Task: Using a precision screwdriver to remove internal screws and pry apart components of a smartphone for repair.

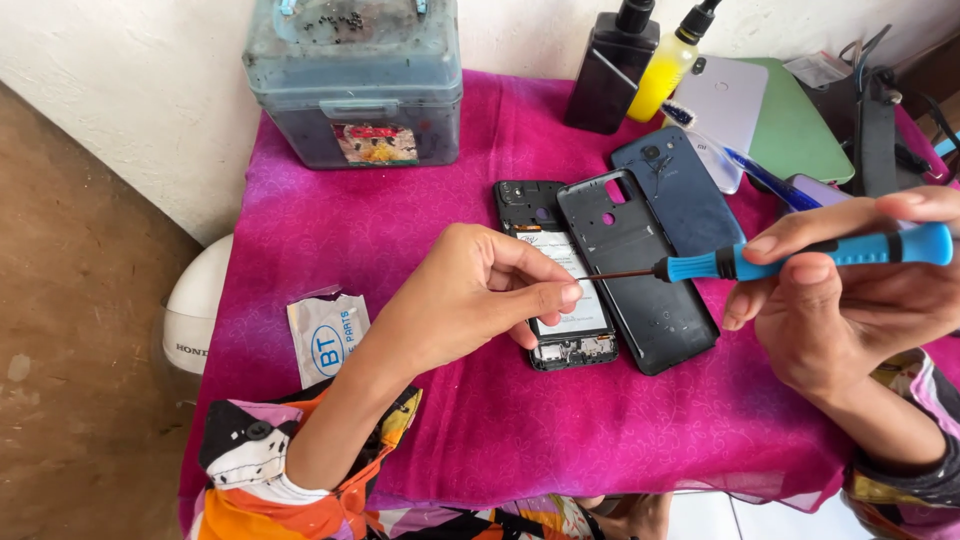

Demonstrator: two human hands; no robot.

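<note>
My right hand (850, 290) grips a blue-handled screwdriver (800, 255), held level with its thin shaft pointing left. My left hand (470, 295) pinches its fingertips at the shaft's tip, above an opened black phone (555, 345) whose inner parts and battery show. A black inner frame (640, 290) lies tilted against the phone's right side. A dark blue back cover (680, 195) rests just behind it. All of it lies on a magenta cloth (400, 220).
A grey-blue plastic box (355, 85) stands at the back left. A black bottle (610, 70) and a yellow bottle (665, 65) stand behind, beside a white phone (730, 100) and a green case (800, 135). A small white packet (325, 335) lies left; a white helmet (200, 305) is past the table's edge.
</note>
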